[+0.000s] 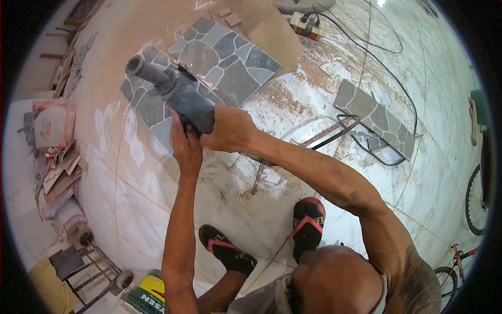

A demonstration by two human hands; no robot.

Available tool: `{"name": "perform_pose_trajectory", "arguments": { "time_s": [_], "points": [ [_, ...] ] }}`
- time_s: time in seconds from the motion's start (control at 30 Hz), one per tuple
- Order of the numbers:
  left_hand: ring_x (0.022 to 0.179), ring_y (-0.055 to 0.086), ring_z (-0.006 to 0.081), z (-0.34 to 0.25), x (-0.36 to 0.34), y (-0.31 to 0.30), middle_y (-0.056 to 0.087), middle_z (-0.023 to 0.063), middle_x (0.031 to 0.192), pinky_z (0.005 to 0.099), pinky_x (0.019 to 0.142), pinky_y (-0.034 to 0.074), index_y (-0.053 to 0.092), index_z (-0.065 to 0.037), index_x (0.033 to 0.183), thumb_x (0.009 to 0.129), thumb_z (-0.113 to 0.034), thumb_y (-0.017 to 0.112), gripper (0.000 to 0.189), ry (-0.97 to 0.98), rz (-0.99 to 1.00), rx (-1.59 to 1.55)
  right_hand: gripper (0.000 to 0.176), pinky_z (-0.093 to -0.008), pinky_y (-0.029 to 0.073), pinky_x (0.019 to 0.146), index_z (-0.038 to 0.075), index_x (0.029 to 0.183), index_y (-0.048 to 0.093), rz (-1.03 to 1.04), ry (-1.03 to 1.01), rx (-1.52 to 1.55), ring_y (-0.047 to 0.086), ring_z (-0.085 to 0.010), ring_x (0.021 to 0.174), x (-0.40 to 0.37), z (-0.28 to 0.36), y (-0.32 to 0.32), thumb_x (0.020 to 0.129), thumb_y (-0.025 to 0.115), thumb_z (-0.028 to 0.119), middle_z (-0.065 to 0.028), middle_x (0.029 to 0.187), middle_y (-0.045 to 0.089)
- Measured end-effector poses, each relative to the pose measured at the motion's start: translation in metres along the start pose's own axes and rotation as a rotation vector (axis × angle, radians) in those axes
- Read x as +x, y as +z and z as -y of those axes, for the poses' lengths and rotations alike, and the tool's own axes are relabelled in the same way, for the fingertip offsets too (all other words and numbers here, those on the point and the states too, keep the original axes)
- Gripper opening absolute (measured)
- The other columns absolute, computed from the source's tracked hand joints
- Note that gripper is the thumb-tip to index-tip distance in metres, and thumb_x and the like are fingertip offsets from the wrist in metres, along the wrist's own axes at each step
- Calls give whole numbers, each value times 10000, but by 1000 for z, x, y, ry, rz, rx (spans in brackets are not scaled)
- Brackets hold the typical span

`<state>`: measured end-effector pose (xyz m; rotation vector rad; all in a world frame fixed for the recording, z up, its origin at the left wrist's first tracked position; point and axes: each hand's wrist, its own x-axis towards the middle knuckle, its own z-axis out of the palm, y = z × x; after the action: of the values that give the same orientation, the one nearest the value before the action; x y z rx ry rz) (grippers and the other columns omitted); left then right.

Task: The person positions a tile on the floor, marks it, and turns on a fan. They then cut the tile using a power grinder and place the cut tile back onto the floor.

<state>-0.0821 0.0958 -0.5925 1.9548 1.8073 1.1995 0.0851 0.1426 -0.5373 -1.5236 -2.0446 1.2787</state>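
Note:
A dusty dark-grey power cutter (191, 102) rests over a grey stone-patterned floor tile (230, 57) on the floor. Its round end points up and to the left. My right hand (230, 128) is closed around the rear of the cutter's body. Close beside it, my left hand (185, 138) grips the near side, with some fingers hidden under the tool. A thin line with small orange glints runs along the cutter's right edge, where the tile's right part meets it. The blade itself I cannot make out. More of the patterned tile shows left of the tool.
A narrow patterned tile strip (376, 115) lies at right beside a black metal frame (340, 137). A power outlet box (308, 26) with a black cord (384, 70) sits beyond. White dust covers the floor. My sandalled feet (308, 225) stand close; a paint bucket (149, 293) is lower left.

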Motion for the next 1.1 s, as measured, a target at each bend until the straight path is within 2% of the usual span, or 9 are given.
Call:
{"name": "perform_pose_trajectory", "arguments": {
  "time_s": [0.1, 0.4, 0.5, 0.6, 0.7, 0.8, 1.0, 1.1],
  "points": [
    [1108, 552, 453, -1, -5, 0, 543, 315, 1254, 472, 947, 425, 356, 108, 1412, 922, 15, 473, 513, 28, 1, 93, 625, -434, 544, 760, -137, 987, 564, 9, -8, -7, 679, -412, 848, -7, -4, 1, 685, 717, 388, -291, 877, 659],
    [1160, 533, 433, -12, -21, -2, 522, 288, 1314, 475, 984, 405, 366, 86, 1422, 913, 36, 473, 522, 7, 33, 95, 627, -433, 558, 771, -106, 1039, 565, 85, 46, -31, 691, -389, 887, -24, -8, -6, 710, 724, 403, -269, 920, 678],
    [1285, 463, 411, -9, -28, -3, 429, 281, 1431, 437, 1076, 360, 303, 30, 1481, 970, -48, 436, 534, -59, 95, 67, 643, -437, 557, 768, -102, 1054, 561, 85, 67, -40, 691, -385, 892, -29, -9, -7, 722, 722, 424, -266, 923, 678],
    [1290, 457, 411, -10, -32, -4, 428, 280, 1429, 437, 1075, 363, 303, 32, 1480, 971, -59, 439, 535, -60, 113, 74, 652, -437, 556, 771, -98, 1058, 562, 88, 67, -35, 690, -384, 895, -34, -9, -8, 730, 718, 443, -262, 932, 678],
    [1293, 448, 415, -11, -36, -3, 422, 279, 1434, 441, 1079, 356, 297, 37, 1480, 970, -64, 442, 540, -58, 115, 47, 591, -444, 543, 757, -138, 1002, 536, 45, 34, 17, 671, -431, 828, -41, -10, -9, 690, 704, 336, -300, 836, 651],
    [1186, 493, 438, -15, -41, -1, 484, 285, 1360, 476, 1008, 385, 358, 86, 1428, 903, 39, 458, 537, 11, 63, 136, 586, -455, 537, 746, -140, 992, 532, 64, 22, 1, 666, -435, 813, -46, -13, -11, 699, 698, 339, -309, 826, 644],
    [1220, 461, 457, -26, -43, -4, 447, 294, 1398, 509, 1058, 325, 337, 95, 1436, 924, 4, 468, 537, -5, 112, 134, 580, -461, 534, 724, -144, 981, 526, 94, 33, 5, 659, -440, 787, -53, -16, -13, 703, 697, 337, -308, 801, 632],
    [1264, 433, 456, -26, -48, -6, 427, 290, 1422, 527, 1094, 279, 332, 94, 1439, 940, -14, 464, 527, -38, 143, 129, 555, -452, 546, 733, -109, 984, 566, 61, 47, 2, 677, -413, 814, -57, -19, -11, 673, 721, 325, -280, 835, 662]
  ]
}}
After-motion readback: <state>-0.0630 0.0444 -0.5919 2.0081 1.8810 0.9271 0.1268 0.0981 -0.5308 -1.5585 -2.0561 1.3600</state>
